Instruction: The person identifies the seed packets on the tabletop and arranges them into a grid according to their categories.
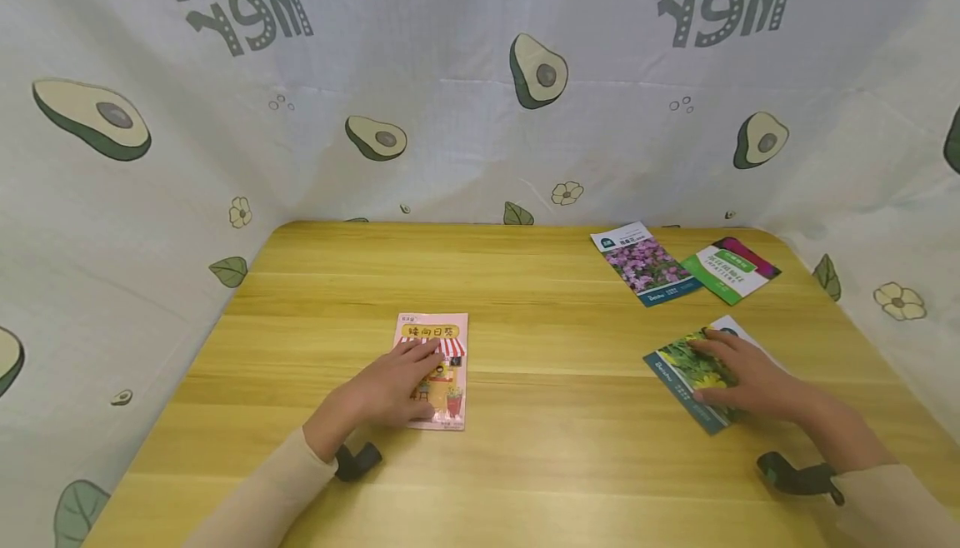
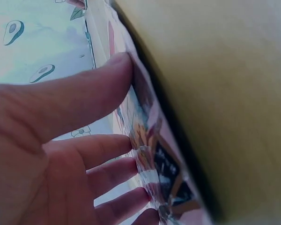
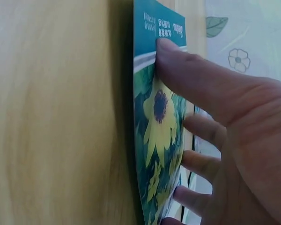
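A pink seed packet (image 1: 456, 386) with a striped awning picture lies on the wooden table, left of the middle. My left hand (image 1: 390, 386) rests on its face; in the left wrist view the thumb and extended fingertips touch the printed side. Over on the right, a seed packet with yellow flowers (image 1: 684, 390) lies at a slant. On top of it rests my right hand (image 1: 761, 386), fingers spread. The right wrist view shows the thumb (image 3: 192, 70) touching the blue band of this packet (image 3: 154, 126), the other fingertips along its face.
Behind the right hand lie a purple-flower packet (image 1: 648, 269) and a green-and-white packet (image 1: 731, 269), their edges meeting. The wooden table (image 1: 540, 465) ends at a hanging avocado-print cloth (image 1: 450, 48), which also runs along both sides.
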A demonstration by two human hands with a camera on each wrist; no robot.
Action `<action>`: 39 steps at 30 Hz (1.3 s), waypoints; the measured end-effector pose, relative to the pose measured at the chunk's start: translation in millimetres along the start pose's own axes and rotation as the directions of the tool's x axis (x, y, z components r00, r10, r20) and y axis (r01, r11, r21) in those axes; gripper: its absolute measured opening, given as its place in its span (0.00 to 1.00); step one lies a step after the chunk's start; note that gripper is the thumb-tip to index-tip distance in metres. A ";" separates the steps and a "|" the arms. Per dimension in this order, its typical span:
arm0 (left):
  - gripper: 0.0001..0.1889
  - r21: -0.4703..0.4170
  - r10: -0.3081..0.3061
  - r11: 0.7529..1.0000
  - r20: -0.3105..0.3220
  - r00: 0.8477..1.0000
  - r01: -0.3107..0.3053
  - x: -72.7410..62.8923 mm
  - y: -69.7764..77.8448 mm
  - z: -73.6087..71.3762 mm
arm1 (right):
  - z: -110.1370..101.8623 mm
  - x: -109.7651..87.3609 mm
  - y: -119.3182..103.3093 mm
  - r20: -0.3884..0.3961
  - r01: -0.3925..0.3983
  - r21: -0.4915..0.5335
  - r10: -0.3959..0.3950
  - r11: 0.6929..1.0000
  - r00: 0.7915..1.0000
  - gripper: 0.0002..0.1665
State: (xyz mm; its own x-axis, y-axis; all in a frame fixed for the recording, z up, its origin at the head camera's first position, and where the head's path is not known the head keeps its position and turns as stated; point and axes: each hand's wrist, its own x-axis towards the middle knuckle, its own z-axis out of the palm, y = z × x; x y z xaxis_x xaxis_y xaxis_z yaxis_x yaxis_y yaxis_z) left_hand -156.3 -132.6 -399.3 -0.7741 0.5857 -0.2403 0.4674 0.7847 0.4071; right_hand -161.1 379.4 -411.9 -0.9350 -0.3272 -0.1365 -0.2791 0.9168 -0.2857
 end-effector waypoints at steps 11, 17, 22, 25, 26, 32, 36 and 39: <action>0.37 -0.001 -0.024 1.000 -0.024 0.999 0.024 -3.4 3.1 5.8 | -3.5 -1.0 -2.7 0.011 -0.069 -0.094 0.070 0.993 0.997 0.51; 0.36 -0.005 -0.011 1.000 -0.037 0.999 0.011 -3.8 1.3 6.7 | -3.6 -0.9 -2.3 0.012 -0.066 -0.067 0.067 0.996 0.998 0.56; 0.36 -0.003 0.000 1.000 -0.041 0.999 0.000 -4.5 0.0 7.9 | -2.0 -2.8 -0.6 0.002 -0.072 -0.051 0.072 0.996 0.997 0.54; 0.36 -0.001 0.005 1.000 -0.043 0.999 -0.005 -3.9 -0.3 8.3 | -1.5 -4.9 0.4 0.010 -0.097 -0.043 0.098 0.994 0.995 0.55; 0.36 -0.001 0.005 1.000 -0.044 0.999 -0.005 -3.7 -0.4 8.3 | -1.4 -5.5 0.4 0.011 -0.103 -0.040 0.103 0.994 0.995 0.55; 0.36 -0.002 -0.002 1.000 -0.045 0.999 0.002 -3.5 -0.5 8.5 | -1.0 -7.3 -1.5 0.012 -0.109 -0.025 0.109 0.994 0.994 0.55; 0.36 -0.008 -0.009 1.000 -0.042 0.999 0.008 -4.0 -0.5 8.8 | -2.5 -6.6 -2.9 0.014 -0.105 -0.029 0.105 0.994 0.994 0.54; 0.36 -0.007 -0.008 1.000 -0.040 0.999 0.008 -3.8 -0.2 8.7 | -4.0 -6.0 -2.9 0.018 -0.096 -0.047 0.097 0.994 0.995 0.54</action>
State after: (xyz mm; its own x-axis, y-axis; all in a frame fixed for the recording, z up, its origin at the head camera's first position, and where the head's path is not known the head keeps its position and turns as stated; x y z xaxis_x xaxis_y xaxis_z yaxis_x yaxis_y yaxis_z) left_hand -149.8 -133.3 -406.1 -0.7945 0.5705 -0.2082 0.4582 0.7881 0.4110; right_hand -155.6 379.6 -406.5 -0.9536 -0.2410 -0.1804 -0.1982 0.9537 -0.2263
